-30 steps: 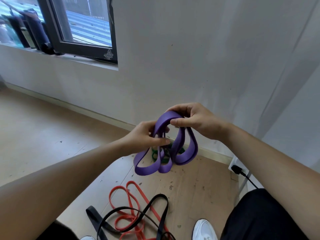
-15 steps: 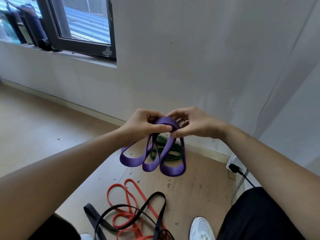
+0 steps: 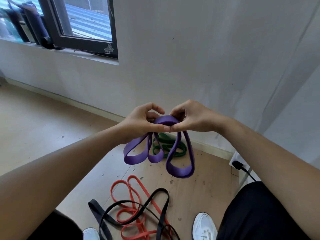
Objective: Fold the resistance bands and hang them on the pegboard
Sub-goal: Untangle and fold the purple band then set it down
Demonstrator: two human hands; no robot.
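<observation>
A wide purple resistance band point(image 3: 180, 168) hangs folded into three loops in front of me, above the floor. My left hand point(image 3: 140, 122) and my right hand point(image 3: 192, 118) meet at its top fold, and each pinches the band between thumb and curled fingers. On the wooden floor below lie a green band point(image 3: 180, 147), partly hidden behind the purple loops, a thin red band point(image 3: 131, 193) and a black band point(image 3: 155, 205) tangled over the red one. No pegboard is in view.
A white wall point(image 3: 190, 58) stands straight ahead with a dark-framed window point(image 3: 83, 26) at upper left. A black plug and cable point(image 3: 238, 166) sit at a socket low on the right. My white shoes point(image 3: 204, 226) and dark trousers fill the bottom edge.
My hands have come together at the top of the purple band, with the left hand rising from lower on it. The loops now hang more spread out, the right one lowest.
</observation>
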